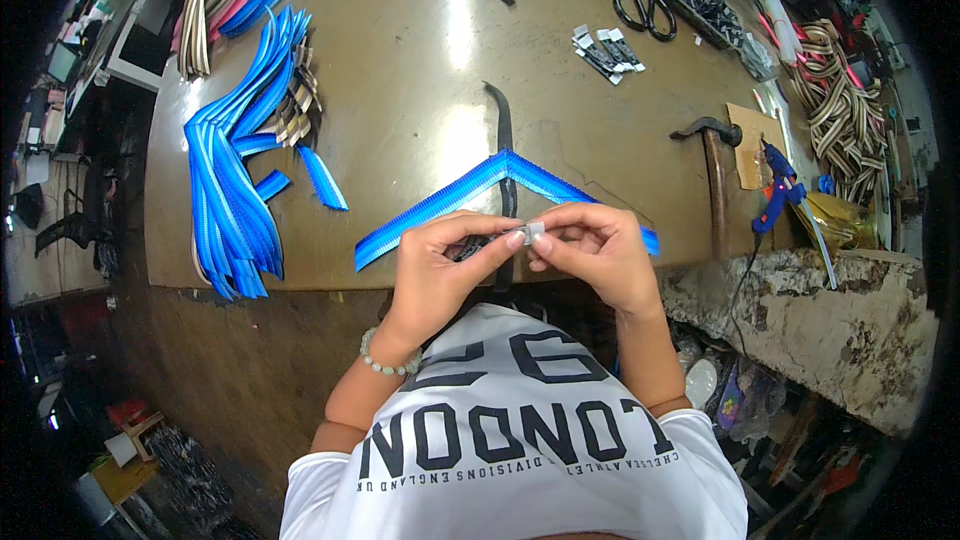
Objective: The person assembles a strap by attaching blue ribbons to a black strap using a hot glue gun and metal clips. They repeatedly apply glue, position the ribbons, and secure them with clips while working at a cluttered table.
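Note:
My left hand [445,260] and my right hand [600,252] meet near the table's front edge. Thumbs and fingers of both pinch a small whitish fabric label [534,232] between them. Something dark, perhaps more labels, shows under the left fingers, too hidden to name. Just beyond my hands lies a blue striped webbing strap [430,220], bent into an upside-down V with its peak pointing away from me. A narrow black strap [503,120] runs from beyond that peak toward me, passing under the blue one and behind my fingertips.
Blue straps [230,180] are bundled at left. Black-and-white labels [606,52], black scissors [643,6] and a clear bag [705,10] lie far right. A hammer [716,185] and a corded blue glue gun [778,185] rest at right, near striped straps [838,110].

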Tool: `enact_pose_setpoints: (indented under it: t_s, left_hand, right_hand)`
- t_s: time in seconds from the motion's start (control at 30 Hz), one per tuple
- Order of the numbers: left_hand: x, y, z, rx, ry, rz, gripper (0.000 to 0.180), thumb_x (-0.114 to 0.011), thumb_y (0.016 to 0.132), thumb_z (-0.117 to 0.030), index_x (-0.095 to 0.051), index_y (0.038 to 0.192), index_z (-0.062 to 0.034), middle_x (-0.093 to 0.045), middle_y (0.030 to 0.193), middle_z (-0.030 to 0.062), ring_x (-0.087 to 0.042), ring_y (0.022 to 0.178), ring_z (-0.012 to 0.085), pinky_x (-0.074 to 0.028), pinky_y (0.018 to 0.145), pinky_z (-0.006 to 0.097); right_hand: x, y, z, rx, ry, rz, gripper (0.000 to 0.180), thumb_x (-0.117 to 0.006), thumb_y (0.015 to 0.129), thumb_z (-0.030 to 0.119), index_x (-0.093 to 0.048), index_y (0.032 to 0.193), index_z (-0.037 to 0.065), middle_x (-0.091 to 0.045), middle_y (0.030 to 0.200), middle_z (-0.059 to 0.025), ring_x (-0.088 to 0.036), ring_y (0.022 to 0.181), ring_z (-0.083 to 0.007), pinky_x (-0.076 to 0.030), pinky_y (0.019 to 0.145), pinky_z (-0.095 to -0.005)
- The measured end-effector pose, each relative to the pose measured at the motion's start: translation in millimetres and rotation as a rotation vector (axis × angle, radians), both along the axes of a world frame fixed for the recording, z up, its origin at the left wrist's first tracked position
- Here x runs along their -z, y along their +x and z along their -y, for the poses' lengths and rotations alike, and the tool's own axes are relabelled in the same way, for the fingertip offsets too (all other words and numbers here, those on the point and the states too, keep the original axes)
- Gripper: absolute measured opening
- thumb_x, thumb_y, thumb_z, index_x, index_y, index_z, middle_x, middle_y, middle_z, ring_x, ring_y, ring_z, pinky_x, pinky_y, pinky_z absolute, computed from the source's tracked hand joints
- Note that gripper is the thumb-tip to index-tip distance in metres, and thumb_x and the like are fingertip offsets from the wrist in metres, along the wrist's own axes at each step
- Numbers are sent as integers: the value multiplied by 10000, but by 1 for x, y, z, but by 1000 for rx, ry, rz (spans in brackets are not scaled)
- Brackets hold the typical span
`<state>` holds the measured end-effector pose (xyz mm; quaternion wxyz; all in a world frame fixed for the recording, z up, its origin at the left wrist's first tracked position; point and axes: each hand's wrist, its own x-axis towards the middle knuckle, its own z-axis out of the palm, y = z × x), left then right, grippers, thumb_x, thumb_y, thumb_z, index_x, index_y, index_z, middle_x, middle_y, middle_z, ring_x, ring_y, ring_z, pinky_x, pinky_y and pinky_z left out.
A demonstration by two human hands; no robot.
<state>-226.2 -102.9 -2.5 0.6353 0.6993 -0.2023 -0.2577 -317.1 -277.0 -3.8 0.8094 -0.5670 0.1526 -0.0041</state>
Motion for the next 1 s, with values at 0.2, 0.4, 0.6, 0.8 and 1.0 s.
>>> enact_pose_setpoints:
  t_s: [0.2,0.4,0.6,0.8,1.0]
  left_hand:
    - [8,2,-2,-59,-48,-115,181,-751,848,-114,-739,979,9,-718,846,49,-581,725,53,-453,639,208]
    - [12,12,-1,-105,44,142,162,-735,847,-108,-725,955,13,-714,834,103,-625,695,126,-478,630,254]
    - [31,36,21,-171,190,463,134,-738,828,-112,-702,847,15,-664,743,122,-613,648,163,-459,588,281]
    - [41,38,27,-196,252,395,140,-745,825,-134,-681,828,-10,-624,677,87,-569,598,147,-433,542,298]
    - [40,39,31,-197,262,440,105,-728,834,-126,-677,880,-47,-600,658,71,-545,576,156,-424,536,306]
  right_hand:
    - [-7,11,-1,-17,-73,-105,204,-709,890,67,-665,1021,-83,-694,912,-108,-688,784,-141,-582,705,-252]
    - [-6,33,10,-94,-154,-133,211,-703,902,113,-674,995,-74,-696,877,-96,-676,730,-128,-553,677,-237]
    - [19,71,22,-113,-542,-181,215,-735,865,165,-687,861,-44,-669,679,-41,-622,581,-86,-487,532,-231]
    - [34,77,28,-75,-529,-217,211,-752,840,153,-649,795,-25,-638,617,-41,-586,510,-80,-458,471,-220]
    - [33,80,25,-88,-556,-259,218,-757,855,155,-609,822,-1,-616,648,-23,-565,521,-59,-450,452,-198]
